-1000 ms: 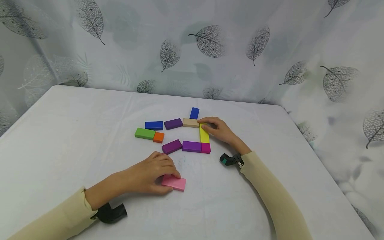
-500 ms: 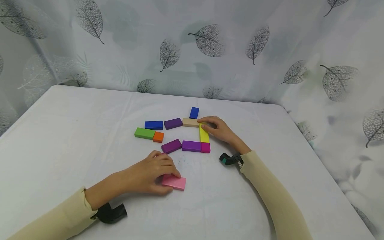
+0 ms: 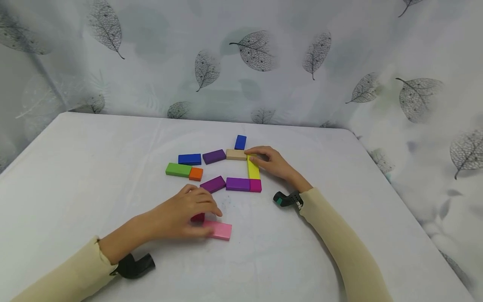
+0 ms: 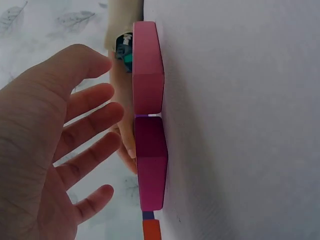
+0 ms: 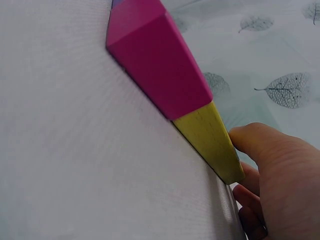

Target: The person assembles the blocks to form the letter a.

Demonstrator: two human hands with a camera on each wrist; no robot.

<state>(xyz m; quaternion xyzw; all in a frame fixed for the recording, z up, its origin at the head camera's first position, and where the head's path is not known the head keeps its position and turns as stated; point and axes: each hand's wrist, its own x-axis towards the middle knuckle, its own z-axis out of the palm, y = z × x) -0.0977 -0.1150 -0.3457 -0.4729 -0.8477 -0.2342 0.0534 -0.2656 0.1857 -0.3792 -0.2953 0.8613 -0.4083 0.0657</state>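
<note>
My left hand [image 3: 185, 212] hovers with loosely spread fingers over a pink block [image 3: 222, 231] and a dark red-magenta block [image 3: 198, 217], which the fingers partly cover. In the left wrist view the fingers stand apart from both the pink block [image 4: 148, 67] and the magenta block [image 4: 151, 162], which lie end to end. At the right of the block outline, my right hand [image 3: 277, 164] holds the far end of a yellow block [image 3: 253, 168] with thumb and forefinger. A small magenta block [image 5: 162, 62] meets the yellow block's near end in the right wrist view.
Across the middle of the white table [image 3: 113, 159] lie a tan block [image 3: 236, 154], blue blocks [image 3: 240, 142] [image 3: 190, 159], purple blocks [image 3: 214, 156] [image 3: 238, 184] [image 3: 213, 184], a green block [image 3: 178, 170] and an orange block [image 3: 196, 174]. A leaf-patterned cloth [image 3: 151, 63] hangs behind.
My left hand has let go of the pink block and drawn slightly left, uncovering part of the dark red-magenta block. The right hand stays at the yellow block. The head view has shifted a little.
</note>
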